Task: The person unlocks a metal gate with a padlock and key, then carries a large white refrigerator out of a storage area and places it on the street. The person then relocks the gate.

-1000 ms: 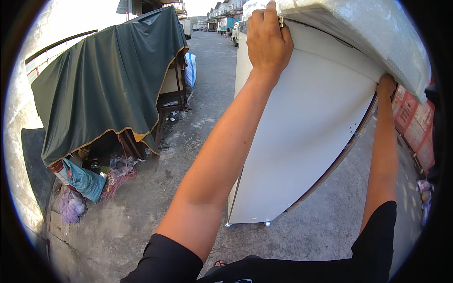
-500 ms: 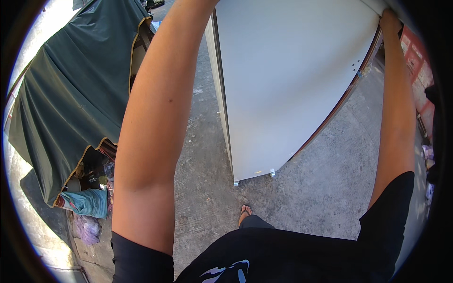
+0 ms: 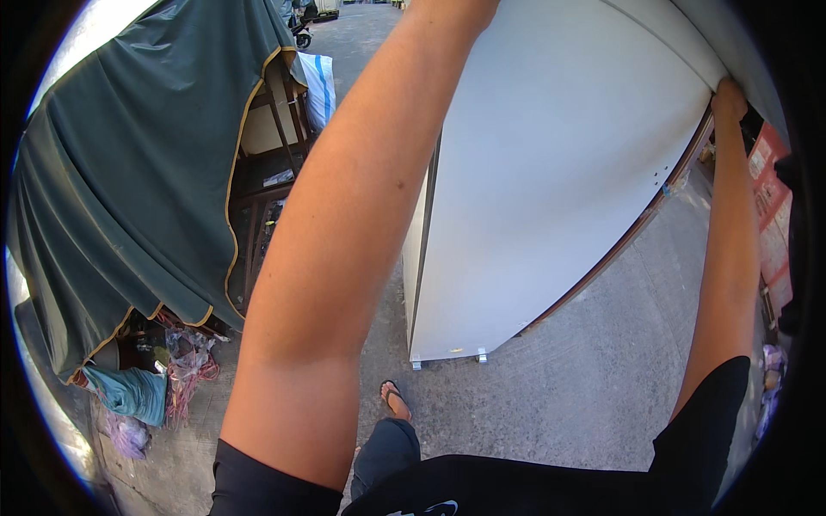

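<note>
A large white box-like cabinet point(image 3: 551, 198) stands tall in front of me, with small metal brackets at its foot and a dark reddish-brown edge down its right side. Raised high on the far right, my right hand point(image 3: 730, 99) is closed round the cabinet's upper edge; its fingertips are hidden. My left arm stretches up across the cabinet's left side, and the hand itself lies beyond the top of the picture.
On the left, a dark green tarp point(image 3: 146, 163) with yellow trim covers a frame of goods. A teal sack point(image 3: 129, 394) and a purple bag point(image 3: 126, 436) lie below it. Red panels point(image 3: 774, 206) line the right. My sandalled foot point(image 3: 396, 400) is on concrete.
The view has shifted, and my left arm reaches further right across the picture. My right hand appears lower, still at the cabinet's edge. My foot shows further left, with more leg visible.
</note>
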A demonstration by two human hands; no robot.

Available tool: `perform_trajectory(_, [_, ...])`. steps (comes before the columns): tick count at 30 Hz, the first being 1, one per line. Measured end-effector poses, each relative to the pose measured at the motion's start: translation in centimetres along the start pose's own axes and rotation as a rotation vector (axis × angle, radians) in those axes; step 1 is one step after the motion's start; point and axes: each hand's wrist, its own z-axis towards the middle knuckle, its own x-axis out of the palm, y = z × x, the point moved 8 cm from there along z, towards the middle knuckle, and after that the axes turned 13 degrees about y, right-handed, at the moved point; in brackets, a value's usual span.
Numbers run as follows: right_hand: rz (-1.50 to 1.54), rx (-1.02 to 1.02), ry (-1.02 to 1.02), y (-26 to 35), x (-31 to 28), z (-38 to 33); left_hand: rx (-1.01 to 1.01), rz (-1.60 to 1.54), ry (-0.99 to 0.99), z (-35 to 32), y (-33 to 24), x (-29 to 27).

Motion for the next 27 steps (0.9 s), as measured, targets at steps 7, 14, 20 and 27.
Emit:
perform_trajectory(7, [0.061,0.067,0.001,15.2,13.3,9.7,0.023,-0.062,-0.072,-1.2,15.4,12.3])
perform_trajectory(14, [0.035,0.100,-0.144,29.1,22.4,18.6,0.028,0.058,-0.115,-0.4,28.8,23.4])
perform_trajectory(20, [-0.016,0.038,0.053,44.7,28.0,25.1,0.062,0.035,-0.121,-0.1,41.1,32.4])
perform_trajectory(27, [0.002,0.019,-0.111,62.6,35.3,34.1,0.121,0.469,-0.141,0.4,57.0,44.0])
